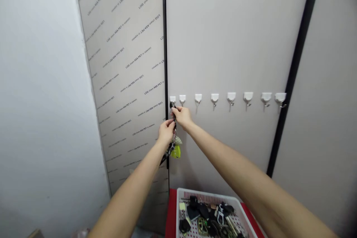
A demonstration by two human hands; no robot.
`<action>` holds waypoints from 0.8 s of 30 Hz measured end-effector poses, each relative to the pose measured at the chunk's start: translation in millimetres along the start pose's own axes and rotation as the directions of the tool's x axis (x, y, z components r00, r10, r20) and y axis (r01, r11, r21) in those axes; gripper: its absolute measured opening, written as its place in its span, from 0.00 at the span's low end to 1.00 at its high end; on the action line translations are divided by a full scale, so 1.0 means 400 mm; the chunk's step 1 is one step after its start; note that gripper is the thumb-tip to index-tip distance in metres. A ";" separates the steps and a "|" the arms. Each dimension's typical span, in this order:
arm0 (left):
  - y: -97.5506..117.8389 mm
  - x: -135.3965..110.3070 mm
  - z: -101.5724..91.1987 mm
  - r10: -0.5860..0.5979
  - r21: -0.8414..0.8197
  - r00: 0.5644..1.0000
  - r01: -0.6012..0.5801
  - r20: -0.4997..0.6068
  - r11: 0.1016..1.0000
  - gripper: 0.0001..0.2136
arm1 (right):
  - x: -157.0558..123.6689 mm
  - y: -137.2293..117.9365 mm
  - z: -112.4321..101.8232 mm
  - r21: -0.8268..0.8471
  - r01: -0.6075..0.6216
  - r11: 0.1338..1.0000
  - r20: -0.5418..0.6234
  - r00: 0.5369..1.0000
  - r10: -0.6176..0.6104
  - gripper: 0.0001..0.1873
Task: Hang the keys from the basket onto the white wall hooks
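Observation:
A row of several white wall hooks (214, 98) runs across the pale panel at chest height. My right hand (182, 116) pinches the top of a key bunch (174, 134) right at the leftmost hook (172, 100). My left hand (166, 132) grips the same bunch a little lower. A yellow-green charm (176, 151) and a small beige tag hang below the hands. Whether the ring sits on the hook is hidden by my fingers.
A white slotted basket (208, 195) holding several keys and key fobs stands below on a red surface (171, 212). A film-covered panel (125, 63) with printed text is to the left, and a black strip (295, 67) borders the hook panel on the right.

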State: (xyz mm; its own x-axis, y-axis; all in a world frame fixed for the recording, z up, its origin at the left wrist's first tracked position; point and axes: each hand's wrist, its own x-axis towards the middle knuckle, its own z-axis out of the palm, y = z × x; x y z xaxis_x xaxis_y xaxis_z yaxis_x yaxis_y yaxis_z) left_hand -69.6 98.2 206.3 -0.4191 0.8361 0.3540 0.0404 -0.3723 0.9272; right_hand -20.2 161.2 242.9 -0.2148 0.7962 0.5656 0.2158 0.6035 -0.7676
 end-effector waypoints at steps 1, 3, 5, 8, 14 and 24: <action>-0.005 0.009 -0.002 -0.013 0.013 1.000 0.013 -0.004 1.000 0.09 | 0.007 0.004 0.004 -0.048 -0.020 0.999 -0.001 1.000 0.020 0.15; -0.021 0.023 -0.006 -0.029 0.074 1.000 0.029 -0.001 0.997 0.09 | 0.012 0.016 0.010 -0.107 -0.050 0.993 0.006 0.999 0.051 0.14; -0.040 0.030 -0.008 -0.033 0.146 0.999 0.033 0.004 0.989 0.08 | 0.009 0.027 0.012 -0.123 -0.063 0.990 0.021 0.998 0.066 0.14; -0.062 0.036 -0.015 -0.043 0.210 0.999 0.045 -0.015 0.977 0.07 | -0.012 0.036 0.009 -0.166 -0.053 0.985 0.037 0.998 0.060 0.14; -0.096 0.027 -0.037 -0.004 0.306 0.998 0.023 -0.061 0.952 0.12 | -0.105 0.094 -0.041 -0.256 0.060 0.965 0.136 0.990 -0.025 0.16; -0.315 -0.255 -0.001 -0.140 0.725 0.891 -0.250 0.431 0.641 0.11 | -0.467 0.380 -0.156 -0.575 0.109 0.811 0.608 0.720 0.335 0.10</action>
State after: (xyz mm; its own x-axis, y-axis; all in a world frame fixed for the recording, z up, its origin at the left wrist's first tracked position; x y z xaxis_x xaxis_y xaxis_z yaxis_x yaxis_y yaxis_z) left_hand -32.4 59.6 53.3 0.0118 0.9710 0.2388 0.7887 -0.1559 0.5947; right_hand 112.3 106.8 39.2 -0.6618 0.7489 -0.0333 0.6994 0.6008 -0.3872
